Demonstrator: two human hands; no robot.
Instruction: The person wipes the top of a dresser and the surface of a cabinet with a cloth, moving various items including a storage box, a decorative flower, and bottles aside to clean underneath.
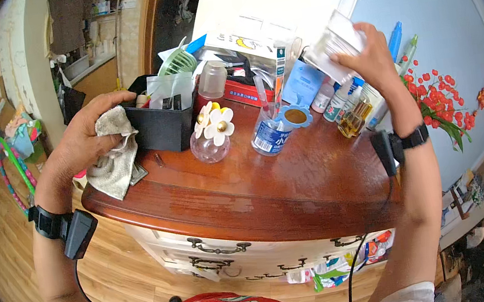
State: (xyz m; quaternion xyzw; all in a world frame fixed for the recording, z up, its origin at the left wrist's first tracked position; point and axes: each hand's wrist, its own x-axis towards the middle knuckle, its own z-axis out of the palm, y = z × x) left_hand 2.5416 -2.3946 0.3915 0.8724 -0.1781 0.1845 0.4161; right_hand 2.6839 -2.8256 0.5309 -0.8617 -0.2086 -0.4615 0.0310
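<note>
My left hand (83,133) grips a beige terry cloth (113,168), which hangs down over the left edge of the dresser top (228,185). Its fingers reach the rim of a black organizer box (158,127) holding a translucent pouch (169,89) and other small items. Raised at the back right, my right hand (367,59) holds a white packet in clear plastic (338,46), slightly blurred. Below it stand several small bottles, among them an amber perfume bottle (355,120). A light blue pouch (301,81) leans to their left.
Mid-dresser stand a round clear vase with white flowers (215,136) and a clear cup with a blue label (270,136), holding toothbrushes. Behind are a frosted jar (213,79), a red box (241,93) and a white carton (249,35). Red berry stems (439,97) rise at right.
</note>
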